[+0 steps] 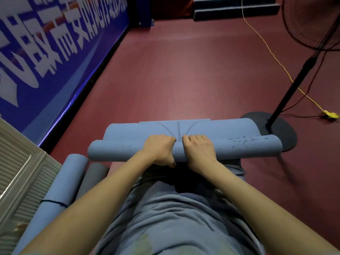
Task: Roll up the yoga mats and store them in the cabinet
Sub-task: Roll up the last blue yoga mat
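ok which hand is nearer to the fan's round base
Right. The right hand grips the blue mat roll just right of its middle, on the side toward the fan base. The left hand grips beside it, farther off.

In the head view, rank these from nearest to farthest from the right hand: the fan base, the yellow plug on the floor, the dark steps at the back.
1. Fan base: on the floor just right of the right hand.
2. Yellow plug: farther right, past the fan pole.
3. Dark steps: at the far end of the floor.
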`<state>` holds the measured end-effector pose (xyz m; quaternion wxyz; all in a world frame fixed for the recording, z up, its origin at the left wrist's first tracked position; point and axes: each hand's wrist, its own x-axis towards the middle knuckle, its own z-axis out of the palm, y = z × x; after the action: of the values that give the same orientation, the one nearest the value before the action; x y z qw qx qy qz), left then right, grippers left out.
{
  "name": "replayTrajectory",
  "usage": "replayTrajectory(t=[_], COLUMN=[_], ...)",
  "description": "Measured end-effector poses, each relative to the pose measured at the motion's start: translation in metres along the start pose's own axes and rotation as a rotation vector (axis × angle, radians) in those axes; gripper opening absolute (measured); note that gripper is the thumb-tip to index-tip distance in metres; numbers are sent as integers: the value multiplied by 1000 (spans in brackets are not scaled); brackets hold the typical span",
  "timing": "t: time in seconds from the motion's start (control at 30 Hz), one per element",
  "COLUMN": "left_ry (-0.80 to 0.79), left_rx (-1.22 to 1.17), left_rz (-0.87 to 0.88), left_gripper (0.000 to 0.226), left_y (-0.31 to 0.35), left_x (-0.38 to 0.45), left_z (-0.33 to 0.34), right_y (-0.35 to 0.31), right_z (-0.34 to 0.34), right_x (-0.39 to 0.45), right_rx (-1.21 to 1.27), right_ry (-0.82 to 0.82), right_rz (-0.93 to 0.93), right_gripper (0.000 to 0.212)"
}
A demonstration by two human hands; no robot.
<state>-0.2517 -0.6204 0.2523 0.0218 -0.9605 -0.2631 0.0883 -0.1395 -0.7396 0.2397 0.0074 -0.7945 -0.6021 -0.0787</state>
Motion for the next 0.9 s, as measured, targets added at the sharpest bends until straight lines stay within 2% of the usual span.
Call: replayTrajectory(t=[0.07,0.17,0.37,0.5,0.6,0.9], left_ry=[43,147,473,531,517,273], left_rx=[18,18,28,85,128,200], left_rz=[4,1,-4,-20,-5,7], left_gripper=[65,67,44,61,61,42], left_y=[-2,1,8,13,11,7], left_x=[0,-3,-10,-5,2,11], left_z=[1,3,31,39,39,5], right_y=[3,8,21,26,27,32], right_z=[-7,-16,-36,-41,-40,-13], right_x=[5,14,43,61,61,41], right_rx=[-8,7,41,118,129,132], right_ry=[-108,-184,-497,-657,-627,-240], right_rz=[-26,-29,-52,-42,-35,-51], right_gripper=[47,47,51,66,68,57])
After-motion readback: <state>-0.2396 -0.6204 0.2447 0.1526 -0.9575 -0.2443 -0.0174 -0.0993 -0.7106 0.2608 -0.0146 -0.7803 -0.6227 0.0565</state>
